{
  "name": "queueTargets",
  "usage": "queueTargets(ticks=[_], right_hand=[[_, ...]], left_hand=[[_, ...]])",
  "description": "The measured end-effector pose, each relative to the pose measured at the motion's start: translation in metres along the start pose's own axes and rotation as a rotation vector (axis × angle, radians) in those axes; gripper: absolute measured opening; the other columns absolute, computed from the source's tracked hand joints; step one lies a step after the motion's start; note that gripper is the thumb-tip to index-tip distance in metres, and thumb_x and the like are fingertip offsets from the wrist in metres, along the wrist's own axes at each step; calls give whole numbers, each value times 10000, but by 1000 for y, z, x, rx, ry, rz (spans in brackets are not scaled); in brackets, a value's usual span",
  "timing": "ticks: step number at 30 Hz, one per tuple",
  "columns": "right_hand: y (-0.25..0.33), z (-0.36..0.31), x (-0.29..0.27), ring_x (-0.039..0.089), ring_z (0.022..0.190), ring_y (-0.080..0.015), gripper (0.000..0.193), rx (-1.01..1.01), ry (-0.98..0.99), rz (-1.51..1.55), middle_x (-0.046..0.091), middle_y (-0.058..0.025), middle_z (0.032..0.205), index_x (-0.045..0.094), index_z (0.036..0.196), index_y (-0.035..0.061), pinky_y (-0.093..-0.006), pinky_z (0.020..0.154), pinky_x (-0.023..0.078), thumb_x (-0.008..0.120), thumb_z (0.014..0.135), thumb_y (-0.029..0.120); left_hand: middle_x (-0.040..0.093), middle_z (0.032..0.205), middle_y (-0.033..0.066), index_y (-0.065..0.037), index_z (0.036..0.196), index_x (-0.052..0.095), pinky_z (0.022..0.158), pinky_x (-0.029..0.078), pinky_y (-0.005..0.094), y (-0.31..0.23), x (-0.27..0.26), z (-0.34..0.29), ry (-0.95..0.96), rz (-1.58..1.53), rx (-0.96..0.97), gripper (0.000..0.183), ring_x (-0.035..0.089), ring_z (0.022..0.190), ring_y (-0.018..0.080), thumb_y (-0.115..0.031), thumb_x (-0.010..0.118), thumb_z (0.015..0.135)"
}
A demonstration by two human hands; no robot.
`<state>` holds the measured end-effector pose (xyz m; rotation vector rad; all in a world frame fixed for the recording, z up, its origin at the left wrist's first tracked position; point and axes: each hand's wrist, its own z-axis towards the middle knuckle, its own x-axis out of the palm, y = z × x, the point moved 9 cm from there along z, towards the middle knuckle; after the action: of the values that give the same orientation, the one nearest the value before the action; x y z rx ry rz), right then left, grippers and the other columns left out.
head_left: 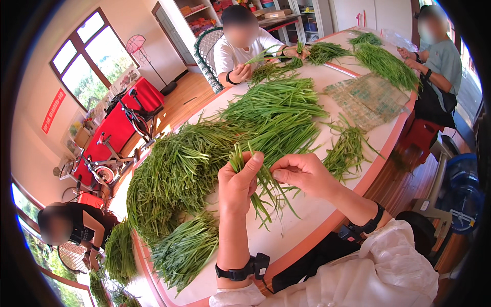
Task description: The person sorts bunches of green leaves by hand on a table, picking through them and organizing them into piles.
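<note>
My left hand, raised above the table, is closed around a small bunch of garlic chives. Pale stalk ends stick out above the thumb, and the green leaves hang down to the right. Close beside it, my right hand has thumb and fingertips pinched together at the edge of the leaves; what they hold, if anything, is too small to tell. Left of my hands lies a large heap of garlic chives, with a brighter green pile beyond. A smaller bundle rests nearer me, and loose strands lie to the right.
A worn woven sheet covers part of the white table at right. Across from me a person handles chives; another person sits at far right beside more chives. A third person bends at lower left.
</note>
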<state>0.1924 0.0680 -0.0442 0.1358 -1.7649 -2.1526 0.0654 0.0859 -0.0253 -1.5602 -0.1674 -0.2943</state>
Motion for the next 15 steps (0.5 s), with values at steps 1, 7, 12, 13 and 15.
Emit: queueTargets(ticks=[1,7,12,13,15], right_hand=[[1,0,-2,558,734,-63,184,21,6,32,612,-25,813,597,946,-37,-201,664,464,592,851,120],[15,-4,-12,555,695,-63,224,-67,-81,-186,615,-15,764,599,945,-7,-216,637,461,630,828,181],[26,-7,-8,582,685,-80,167,-296,-198,-451,636,-32,765,628,902,-7,-222,616,464,651,801,123],[23,-6,-7,580,686,-75,176,-251,-169,-412,638,-37,765,628,908,-14,-219,608,465,649,803,126],[19,-6,-9,576,688,-65,194,-157,-109,-335,643,-47,765,628,918,-28,-214,592,467,645,809,131]], left_hand=[[446,529,-59,-14,808,621,345,190,180,1,1,0,19,9,-23,154,307,384,7,-150,685,777],[457,531,-63,1,858,645,362,204,173,2,1,-2,42,119,-6,172,322,402,2,-151,677,783],[447,521,-62,12,880,641,360,186,181,5,12,-2,66,142,-7,161,312,396,8,-120,660,790],[427,506,-62,18,883,637,356,172,184,3,13,-3,70,157,-4,154,302,387,10,-107,651,794],[504,578,-54,7,912,648,387,219,172,3,13,-4,128,163,-23,167,345,436,3,-104,661,788]])
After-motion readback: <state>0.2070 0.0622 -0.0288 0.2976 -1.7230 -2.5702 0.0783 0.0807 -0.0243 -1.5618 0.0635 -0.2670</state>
